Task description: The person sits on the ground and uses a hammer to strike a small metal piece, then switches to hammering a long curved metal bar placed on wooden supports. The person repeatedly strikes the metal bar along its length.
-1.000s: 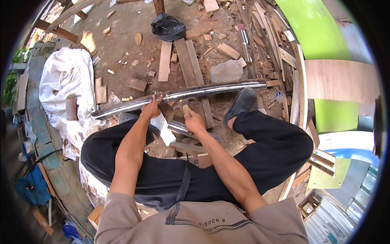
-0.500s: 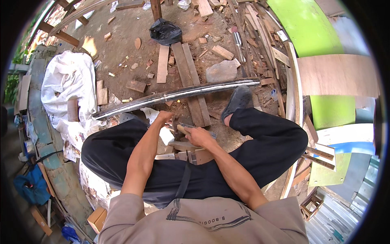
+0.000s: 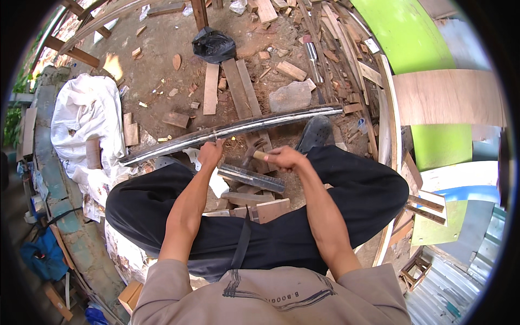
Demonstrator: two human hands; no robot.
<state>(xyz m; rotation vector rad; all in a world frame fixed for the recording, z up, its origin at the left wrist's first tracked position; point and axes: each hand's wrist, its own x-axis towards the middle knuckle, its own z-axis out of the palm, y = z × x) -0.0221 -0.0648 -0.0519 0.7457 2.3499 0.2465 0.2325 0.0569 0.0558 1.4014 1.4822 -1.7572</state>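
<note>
My right hand [image 3: 287, 159] is wrapped round the light wooden handle of a hammer [image 3: 261, 156], whose dark head points away and to the left. My left hand [image 3: 209, 154] is closed at the near edge of a long dark strip [image 3: 281, 118] with a white line along it. Whatever its fingers pinch is too small to make out. The strip lies slantwise across planks [image 3: 242, 96] on the ground, just beyond my feet. Between my knees, a shorter dark piece [image 3: 252, 179] with a pale line rests near several wood offcuts [image 3: 247, 198].
A flat stone [image 3: 290, 96] and a chisel-like tool [image 3: 313, 62] lie beyond the strip at right. A black plastic bag [image 3: 214, 45] stands at the far middle. To the left is a white sack [image 3: 86, 116]; long boards [image 3: 391, 108] line the right side.
My right hand has moved right and slightly away with the hammer, leaving the shorter dark piece more visible. My left hand has shifted a little left and away, up to the long strip.
</note>
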